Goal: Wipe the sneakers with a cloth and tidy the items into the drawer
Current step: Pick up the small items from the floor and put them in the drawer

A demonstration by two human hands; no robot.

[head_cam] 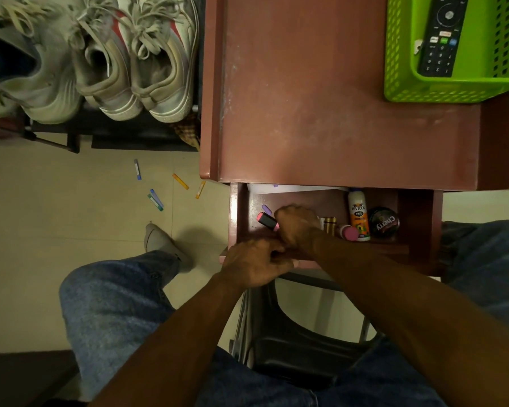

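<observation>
Head view: a seated person in blue jeans looks down past both forearms at a reddish-brown cabinet.
Left hand (254,264): at the near edge of the open drawer (388,248), knuckles up, fingers curled over the drawer front; what they hold, if anything, cannot be told.
Right hand (299,227): reaches inside the drawer, fingers bent down and bunched on a black-and-pink marker (267,221); the exact grip is hidden.
Drawer contents: right of the hand lie a gold cylinder (331,224), a pink-capped tube (348,232), a white Fevicol bottle (358,214) and a round black Cherry tin (383,223).
Floor: on pale tiles to the left lie several small coloured sticks (156,199).
Sneakers (135,57): far left, worn grey-white laced pairs on a dark rack.
Cabinet top (306,98): smooth, scuffed; far right stands a green perforated plastic basket (400,69) holding a black remote (441,36).
</observation>
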